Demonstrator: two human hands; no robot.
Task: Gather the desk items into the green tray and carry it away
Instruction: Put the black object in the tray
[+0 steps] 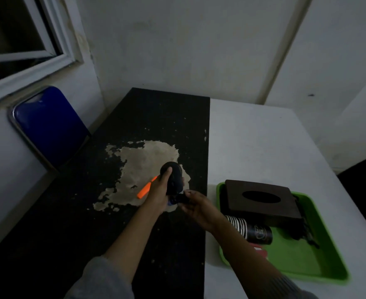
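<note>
My left hand [159, 190] grips a dark, rounded bottle-like object [174, 178] above the worn patch of the black desk [151, 117]. My right hand [196, 207] pinches its lower end, a small dark cap with a blue rim [173, 200]. An orange marker [146, 188] lies on the desk just left of my left hand. The green tray [303, 260] sits on the white table [264, 143] to the right. It holds a dark brown tissue box [262, 201], a striped black cup on its side [251, 230], a small red item [260, 251] and dark cords [307, 234].
A blue chair [48, 126] stands at the left between the desk and the wall under a window [24, 39]. A dark object [363, 178] sits past the white table's right edge. Walls close off the far side.
</note>
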